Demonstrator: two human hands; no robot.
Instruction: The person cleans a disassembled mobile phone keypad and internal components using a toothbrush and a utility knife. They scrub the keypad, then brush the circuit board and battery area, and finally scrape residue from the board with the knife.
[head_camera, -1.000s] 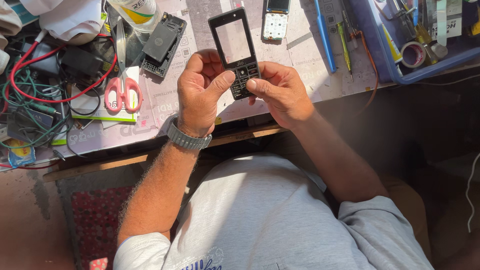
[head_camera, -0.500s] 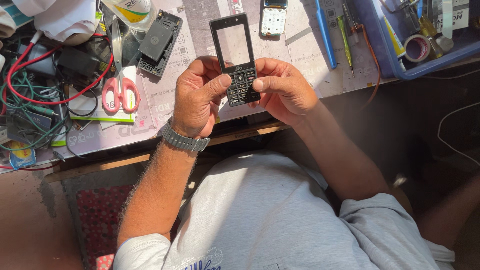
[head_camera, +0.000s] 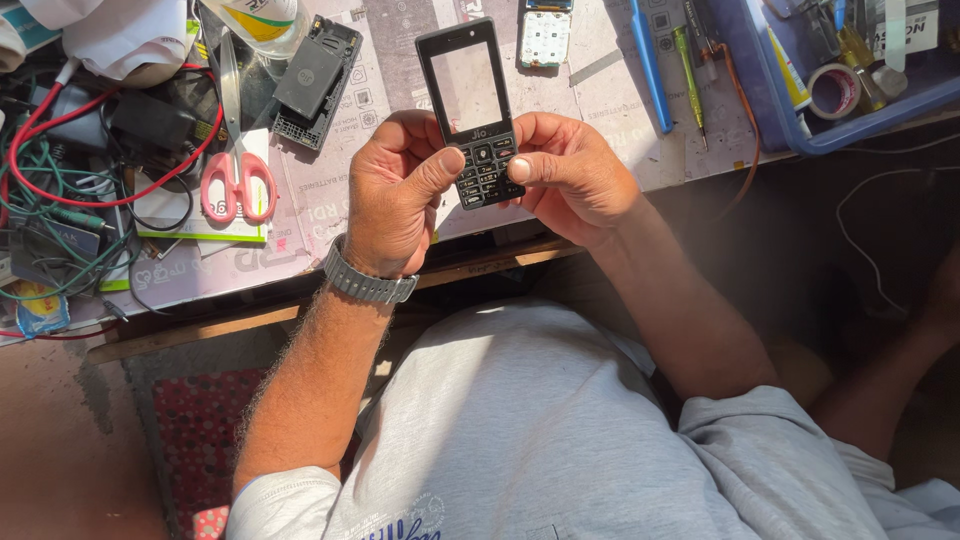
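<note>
A black phone front cover (head_camera: 470, 110) with a see-through screen window and a keypad is held upright above the work table (head_camera: 600, 130). My left hand (head_camera: 395, 195) grips its lower left side, thumb on the keypad. My right hand (head_camera: 565, 175) holds the lower right side, thumb pressed against the keys. A metal watch sits on my left wrist. Just beyond the cover lie a black phone body (head_camera: 315, 80) and a keypad circuit board (head_camera: 545, 35).
Pink-handled scissors (head_camera: 235, 170) lie left, next to tangled red and green cables (head_camera: 70, 170). A blue tool (head_camera: 648, 65) and a screwdriver (head_camera: 690, 85) lie at right. A blue tray (head_camera: 790, 130) with a tape roll stands at the far right.
Both hands with the phone cover have stayed nearly in place; the thumbs shifted slightly on the keypad, and the view moved a little.
</note>
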